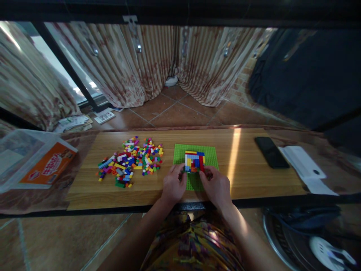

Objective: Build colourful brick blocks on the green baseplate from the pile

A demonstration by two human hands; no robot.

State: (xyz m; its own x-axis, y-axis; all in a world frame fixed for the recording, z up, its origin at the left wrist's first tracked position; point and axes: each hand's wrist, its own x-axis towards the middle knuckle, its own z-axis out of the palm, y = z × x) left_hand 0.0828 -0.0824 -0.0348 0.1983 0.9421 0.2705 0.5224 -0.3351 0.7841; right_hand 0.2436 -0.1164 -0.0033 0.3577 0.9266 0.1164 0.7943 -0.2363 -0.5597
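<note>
Head view: clock directions are taken from the brick block at centre, 12 pointing away from the person.
Brick block (194, 162): multicoloured, over the green baseplate (180, 152), between the two hands; whether it is seated on the studs or held just above cannot be told.
Left hand (175, 184): at 7 to 8 o'clock, thumb and fingers bent in and clamped on the block's near left edge, presumably to steady it.
Right hand (217, 185): at 4 to 5 o'clock, thumb and forefinger pinched on the near right corner by a red strip, likely countering the left hand's push.
Loose bricks (129, 161): spread at 9 o'clock on the table (84, 192), probably so single colours and sizes can be picked out; the left side keeps them off the baseplate.
Plastic tub (11, 162): farther out at 9 o'clock, bearing an orange label (49, 165).
Phone (271, 152): at 3 o'clock, beside a white item (303, 162), both well apart from the hands, seemingly aside to free the middle.
</note>
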